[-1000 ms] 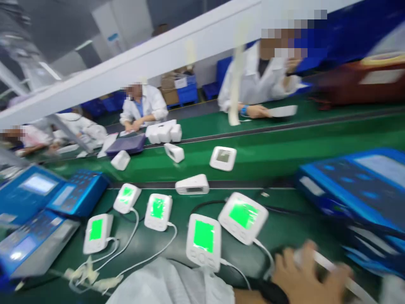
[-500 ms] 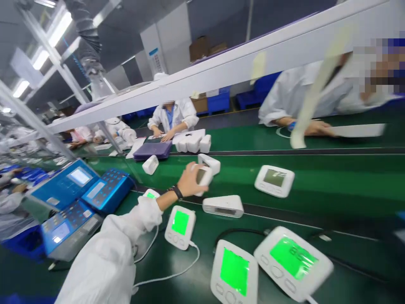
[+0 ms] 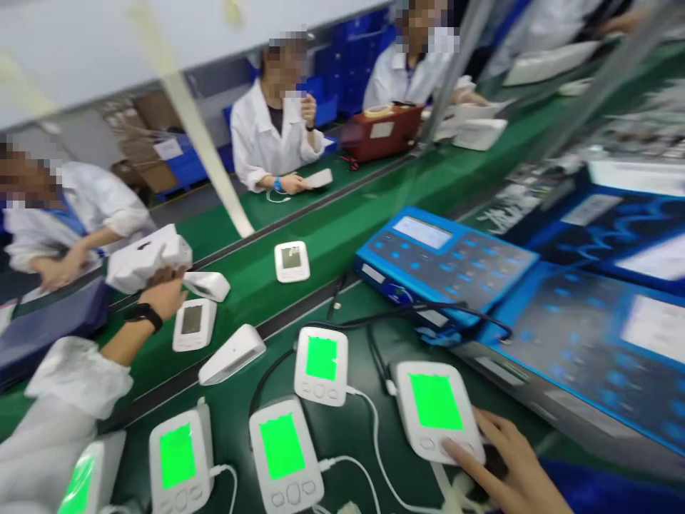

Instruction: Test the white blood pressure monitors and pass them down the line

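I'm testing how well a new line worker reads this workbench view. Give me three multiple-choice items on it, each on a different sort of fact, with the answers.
1. Where is the blue keypad unit relative to the white devices with lit green screens?
A. To their left
B. To their right
C. Under them

2. How many lit green screens show on the near belt?
A. Two
B. Three
C. Five

3. What is the left hand doing?
A. Holding a white device above the belt
B. Pressing the blue keypad
C. Resting on a lit screen

Answers:
1. B, the unit stands on the right side of the group.
2. C, five show, the leftmost partly behind the sleeve.
3. A, the device sits on the raised hand, off the belt.
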Demonstrator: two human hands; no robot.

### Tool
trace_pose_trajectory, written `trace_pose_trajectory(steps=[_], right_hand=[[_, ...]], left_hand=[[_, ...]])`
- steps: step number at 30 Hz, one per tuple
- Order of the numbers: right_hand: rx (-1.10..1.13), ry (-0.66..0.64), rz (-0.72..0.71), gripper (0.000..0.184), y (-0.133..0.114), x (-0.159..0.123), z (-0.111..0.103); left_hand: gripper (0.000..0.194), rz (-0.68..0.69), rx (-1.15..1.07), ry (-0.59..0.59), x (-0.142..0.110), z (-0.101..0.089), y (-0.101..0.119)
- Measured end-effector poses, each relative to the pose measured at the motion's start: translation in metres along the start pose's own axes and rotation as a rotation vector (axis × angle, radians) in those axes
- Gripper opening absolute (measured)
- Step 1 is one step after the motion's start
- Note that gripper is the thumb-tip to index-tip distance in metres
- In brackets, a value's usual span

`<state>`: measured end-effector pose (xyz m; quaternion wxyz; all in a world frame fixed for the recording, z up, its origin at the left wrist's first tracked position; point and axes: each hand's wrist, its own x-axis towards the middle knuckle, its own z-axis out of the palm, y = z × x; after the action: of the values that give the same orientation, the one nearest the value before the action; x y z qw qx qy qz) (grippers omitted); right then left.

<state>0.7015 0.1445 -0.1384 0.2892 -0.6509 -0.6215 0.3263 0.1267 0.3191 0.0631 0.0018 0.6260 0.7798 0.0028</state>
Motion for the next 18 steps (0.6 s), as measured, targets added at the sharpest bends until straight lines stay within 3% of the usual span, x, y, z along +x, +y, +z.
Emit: trace_pose_trajectory(steps=[2, 7, 10, 13, 16, 18], right_hand=[[0.041, 0.023, 0.07, 0.056, -0.016, 0.0, -0.003], [0.08, 0.017, 0.122, 0.059, -0.033, 0.0, -0.004], [0.062, 0.03, 0.101, 0.059, -0.031, 0.0, -0.002], [0.044, 0.041, 0.079, 0.059, -0.028, -0.001, 0.0], [0.035, 0.045, 0.062, 0.055, -0.028, -0.002, 0.0], [0.028, 0.04, 0.056, 0.054, -0.027, -0.003, 0.0]], left_hand=[[0.044, 0.074, 0.044, -0.04, 0.021, -0.004, 0.014], [0.007, 0.129, 0.119, -0.09, 0.052, -0.004, 0.043], [0.021, 0.101, 0.126, -0.007, 0.045, -0.019, 0.043], [0.047, 0.07, -0.002, 0.158, 0.01, -0.041, 0.04], [0.047, 0.028, -0.55, 0.235, -0.05, -0.055, 0.042], [0.047, -0.173, -0.915, 0.196, -0.099, -0.057, 0.049]])
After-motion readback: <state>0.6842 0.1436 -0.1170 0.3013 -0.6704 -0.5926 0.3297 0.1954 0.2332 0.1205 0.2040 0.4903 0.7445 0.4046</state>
